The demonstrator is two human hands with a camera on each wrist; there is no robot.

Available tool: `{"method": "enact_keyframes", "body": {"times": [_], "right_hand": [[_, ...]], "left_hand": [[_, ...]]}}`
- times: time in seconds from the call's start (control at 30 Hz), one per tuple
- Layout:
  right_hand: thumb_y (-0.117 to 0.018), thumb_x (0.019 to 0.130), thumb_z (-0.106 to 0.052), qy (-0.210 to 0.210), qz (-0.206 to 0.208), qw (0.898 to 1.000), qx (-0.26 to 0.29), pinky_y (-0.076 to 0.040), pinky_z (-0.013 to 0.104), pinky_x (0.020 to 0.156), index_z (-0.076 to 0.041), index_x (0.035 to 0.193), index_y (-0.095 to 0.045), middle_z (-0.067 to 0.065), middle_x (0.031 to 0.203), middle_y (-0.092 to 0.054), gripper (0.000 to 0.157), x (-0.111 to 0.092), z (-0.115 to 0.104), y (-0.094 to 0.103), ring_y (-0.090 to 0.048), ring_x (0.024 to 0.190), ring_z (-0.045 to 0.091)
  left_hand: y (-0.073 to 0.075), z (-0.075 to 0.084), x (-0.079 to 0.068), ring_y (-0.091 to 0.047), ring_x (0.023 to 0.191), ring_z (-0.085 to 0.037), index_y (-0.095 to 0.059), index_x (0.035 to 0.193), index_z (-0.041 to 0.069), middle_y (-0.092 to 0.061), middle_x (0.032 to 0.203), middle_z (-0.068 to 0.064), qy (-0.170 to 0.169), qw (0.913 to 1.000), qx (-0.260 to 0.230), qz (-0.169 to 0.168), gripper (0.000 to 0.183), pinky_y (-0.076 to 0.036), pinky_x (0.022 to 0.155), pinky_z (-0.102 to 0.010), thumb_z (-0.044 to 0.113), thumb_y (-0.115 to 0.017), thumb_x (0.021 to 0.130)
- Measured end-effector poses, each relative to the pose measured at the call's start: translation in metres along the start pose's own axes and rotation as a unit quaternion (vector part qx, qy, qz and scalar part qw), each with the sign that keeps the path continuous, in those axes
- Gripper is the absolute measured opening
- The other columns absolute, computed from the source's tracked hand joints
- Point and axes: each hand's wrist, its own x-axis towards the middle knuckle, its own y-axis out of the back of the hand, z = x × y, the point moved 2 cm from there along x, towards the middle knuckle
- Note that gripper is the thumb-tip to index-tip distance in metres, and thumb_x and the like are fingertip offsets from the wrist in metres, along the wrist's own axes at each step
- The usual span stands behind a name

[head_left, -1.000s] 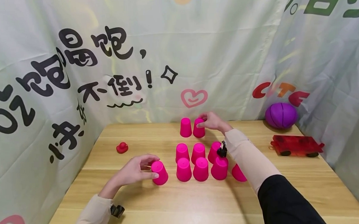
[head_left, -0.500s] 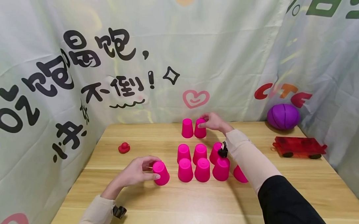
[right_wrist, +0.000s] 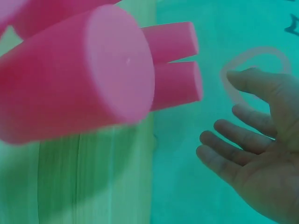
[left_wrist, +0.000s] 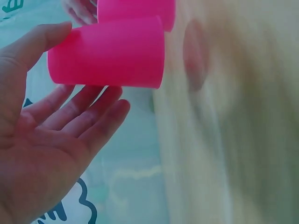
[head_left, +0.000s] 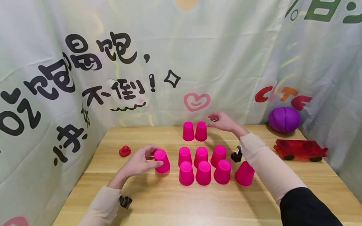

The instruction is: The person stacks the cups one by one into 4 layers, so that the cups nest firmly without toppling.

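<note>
In the head view my left hand (head_left: 142, 161) pinches an upside-down pink cup (head_left: 162, 161) between thumb and fingers. The left wrist view shows this cup (left_wrist: 107, 53) raised over the wood, its reflection below the rim. My right hand (head_left: 222, 121) is beside the right one of two back cups (head_left: 201, 131), fingers loose and holding nothing. The other back cup (head_left: 188, 131) stands close to its left. From the right wrist, the palm and spread fingers of my right hand (right_wrist: 252, 144) show apart from the pink cups.
Three upside-down pink cups form a middle row, including a central cup (head_left: 201, 157). Several more stand in front, the rightmost cup (head_left: 244, 174) near my right sleeve. A red rubber duck (head_left: 124, 151) lies left; a purple ball (head_left: 284, 119) and red toy car (head_left: 300, 150) sit right.
My right hand has let go of the right back cup and moved right. My left hand has lifted its cup and moved it slightly away from me.
</note>
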Motion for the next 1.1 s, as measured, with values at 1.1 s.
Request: {"method": "enact_keyframes", "body": {"times": [1.1], "right_hand": [[-0.075, 0.099, -0.03, -0.004, 0.089, 0.996, 0.022, -0.062, 0.04, 0.096, -0.001, 0.138, -0.064, 0.018, 0.134, -0.07, 0.05, -0.188, 0.027, 0.01, -0.072, 0.117, 0.034]], "left_hand": [[-0.025, -0.008, 0.127, -0.067, 0.12, -0.035, -0.059, 0.14, 0.001, -0.072, 0.127, -0.02, 0.006, 0.9873, -0.042, 0.153, 0.05, -0.055, 0.107, -0.05, 0.015, -0.078, 0.096]]}}
